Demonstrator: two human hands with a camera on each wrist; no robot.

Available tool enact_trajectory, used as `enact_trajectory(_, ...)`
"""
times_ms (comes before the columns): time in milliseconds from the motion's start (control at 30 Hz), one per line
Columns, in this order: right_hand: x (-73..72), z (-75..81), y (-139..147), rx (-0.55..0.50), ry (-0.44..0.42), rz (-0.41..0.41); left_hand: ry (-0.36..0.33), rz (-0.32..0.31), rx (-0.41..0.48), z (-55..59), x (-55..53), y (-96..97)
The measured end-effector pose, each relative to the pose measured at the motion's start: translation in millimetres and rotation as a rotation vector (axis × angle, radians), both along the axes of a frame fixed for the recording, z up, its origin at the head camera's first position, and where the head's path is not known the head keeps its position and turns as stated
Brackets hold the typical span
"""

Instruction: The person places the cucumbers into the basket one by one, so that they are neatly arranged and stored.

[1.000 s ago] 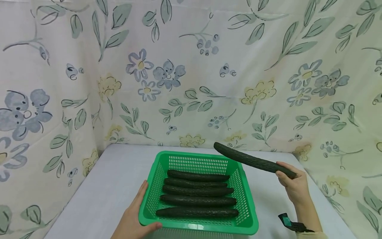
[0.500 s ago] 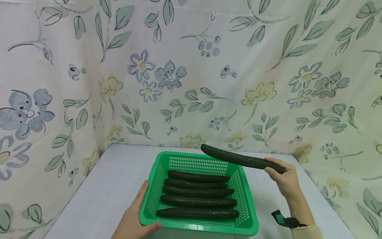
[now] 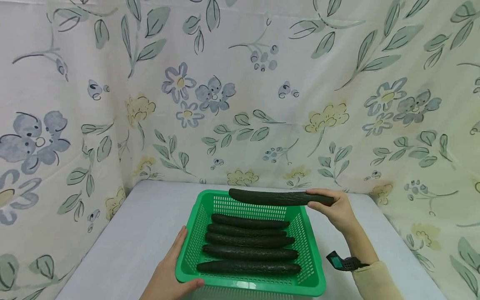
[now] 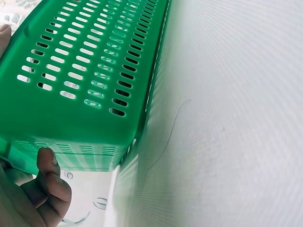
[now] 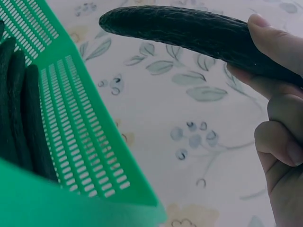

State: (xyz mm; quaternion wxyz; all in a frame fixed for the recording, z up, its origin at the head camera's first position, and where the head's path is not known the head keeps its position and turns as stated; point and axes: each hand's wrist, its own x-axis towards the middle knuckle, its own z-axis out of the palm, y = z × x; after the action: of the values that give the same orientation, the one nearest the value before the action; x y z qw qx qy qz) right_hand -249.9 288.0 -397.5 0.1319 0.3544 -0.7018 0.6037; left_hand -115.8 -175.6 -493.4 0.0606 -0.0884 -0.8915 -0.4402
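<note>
In the head view, my right hand (image 3: 338, 211) pinches a long dark green cucumber (image 3: 268, 198) near its right end, thumb below and fingers above. The cucumber lies nearly level above the back of a green plastic basket (image 3: 318, 266). Several more cucumbers (image 3: 249, 252) lie side by side in the basket, running left to right. My left hand (image 3: 168, 270) holds the basket's near left corner, thumb along the front rim and forefinger along the left side. In the left wrist view, other fingers (image 4: 59, 189) curl beside the basket wall. The right wrist view shows the cucumber's free end (image 5: 111, 21) beyond the basket.
A white-covered table (image 3: 138, 221) bears the basket. Floral cloth (image 3: 240, 104) hangs behind and along both sides. A black strap with a teal patch (image 3: 343, 262) is on my right wrist. A thin hair (image 4: 173, 132) lies on the tabletop in the left wrist view.
My right hand has carried the cucumber leftward over the back of the basket, and the cucumber has turned from slanting to nearly level. The left hand and basket stay put.
</note>
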Motion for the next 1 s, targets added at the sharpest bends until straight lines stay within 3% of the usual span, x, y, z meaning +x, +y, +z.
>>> enact_trajectory(333, -12.0, 1.9, -31.3, 0.141, -0.006, -0.044, 0.005, 0.002, -0.006, 0.8, 0.3, 0.0)
enact_trajectory(533, -20.4, -0.6, -56.5, 0.189, 0.019, 0.000, -0.002, 0.001, -0.001, 2.0, 0.6, -0.2)
enact_trajectory(767, -27.9, -2.9, -77.1, 0.194, -0.064, 0.084, -0.010, 0.001, -0.003, 1.4, 0.3, 1.2)
enact_trajectory(1000, -35.2, -10.4, -83.7, 0.239, -0.072, 0.064, 0.002, 0.004, -0.012, 1.2, 1.3, 0.4)
